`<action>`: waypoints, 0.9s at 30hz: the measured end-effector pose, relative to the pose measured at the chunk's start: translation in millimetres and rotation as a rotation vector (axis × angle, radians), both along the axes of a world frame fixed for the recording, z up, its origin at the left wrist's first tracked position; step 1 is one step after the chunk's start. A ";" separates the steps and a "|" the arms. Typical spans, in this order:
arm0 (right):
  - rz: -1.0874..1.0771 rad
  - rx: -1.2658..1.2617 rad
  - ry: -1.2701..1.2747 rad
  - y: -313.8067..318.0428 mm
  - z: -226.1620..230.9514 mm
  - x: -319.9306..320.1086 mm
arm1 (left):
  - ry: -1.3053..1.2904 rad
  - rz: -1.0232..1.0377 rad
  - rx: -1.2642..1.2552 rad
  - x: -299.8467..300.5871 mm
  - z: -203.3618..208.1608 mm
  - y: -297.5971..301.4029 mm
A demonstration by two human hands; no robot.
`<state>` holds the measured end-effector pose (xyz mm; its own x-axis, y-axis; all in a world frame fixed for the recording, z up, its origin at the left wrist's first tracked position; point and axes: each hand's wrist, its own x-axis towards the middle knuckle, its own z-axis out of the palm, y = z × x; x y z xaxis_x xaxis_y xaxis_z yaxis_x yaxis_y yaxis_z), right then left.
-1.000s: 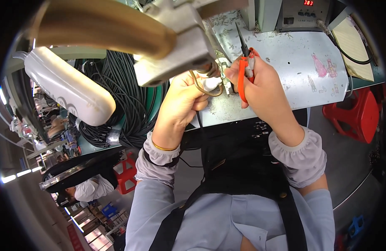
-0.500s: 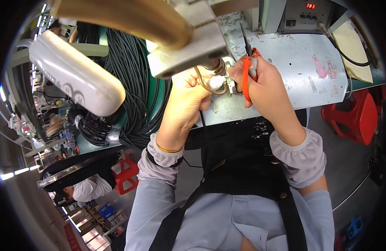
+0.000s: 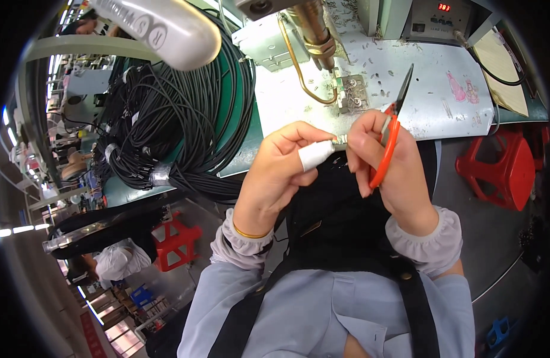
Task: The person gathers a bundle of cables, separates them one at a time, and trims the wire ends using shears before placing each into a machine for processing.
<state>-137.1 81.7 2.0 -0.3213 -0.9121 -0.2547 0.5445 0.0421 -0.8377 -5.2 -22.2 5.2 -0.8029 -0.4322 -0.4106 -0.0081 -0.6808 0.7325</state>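
My left hand (image 3: 266, 170), with white tape (image 3: 315, 156) wrapped round its thumb, pinches a small metallic piece (image 3: 341, 141) between thumb and forefinger. Its exact kind is too small to make out. From the other side, the fingertips of my right hand (image 3: 400, 170) meet that piece. Red-handled scissors (image 3: 386, 156) are tucked in the same right hand, their dark blades pointing up and away. Both hands are in front of the worktable's near edge, below a press machine's metal head (image 3: 315, 39) and its small fixture block (image 3: 353, 94).
A bent brass tube (image 3: 296, 71) reaches down beside the fixture. Small metal bits lie scattered on the metal plate (image 3: 418, 119). Bundled black cables (image 3: 173, 113) fill the left side, under a white lamp-like housing (image 3: 179, 36). A control box (image 3: 439, 27) stands at back right; a red stool (image 3: 501, 167) is to the right.
Both hands have drawn back from under the machine head toward my body, bringing the small piece along. The scissors have tilted to the right. My view has shifted, exposing the fixture.
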 end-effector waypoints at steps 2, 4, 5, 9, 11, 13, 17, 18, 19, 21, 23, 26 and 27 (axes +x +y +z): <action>0.004 -0.009 -0.108 5.4 3.6 7.0 | 0.039 0.021 0.044 5.3 -1.1 7.4; 0.012 -0.008 -0.148 9.9 8.0 11.8 | 0.061 0.033 0.065 9.8 -1.8 11.4; 0.018 -0.006 -0.191 11.6 10.1 13.6 | 0.074 0.029 0.086 11.7 -2.1 12.7; 0.026 -0.009 -0.220 13.9 12.5 17.9 | 0.089 0.034 0.107 14.5 -1.0 16.8; 0.026 -0.011 -0.215 14.2 11.9 18.1 | 0.064 0.056 0.066 13.7 0.2 17.7; 0.015 -0.018 -0.126 14.0 8.9 17.0 | 0.036 0.049 -0.012 12.5 0.5 16.6; -0.053 0.011 0.091 5.0 -7.1 7.8 | -0.043 0.054 -0.183 2.3 -7.3 4.4; -0.082 0.028 0.176 1.6 -10.4 4.0 | -0.067 0.077 -0.199 -2.7 -13.1 -2.6; -0.083 0.028 0.175 -1.6 -11.7 -0.1 | -0.091 0.101 -0.215 -7.8 -17.1 -8.8; -0.158 0.057 0.259 -8.0 -13.9 -8.3 | -0.070 0.114 -0.226 -19.2 -22.5 -19.7; -0.203 0.076 0.298 -14.3 -16.8 -16.7 | -0.027 0.137 -0.243 -30.7 -26.9 -27.3; -0.212 0.077 0.446 -27.4 -21.8 -25.0 | -0.070 0.093 -0.278 -35.9 -26.3 -37.2; -0.216 0.082 0.443 -32.5 -24.3 -27.6 | -0.089 0.070 -0.294 -37.6 -25.8 -40.2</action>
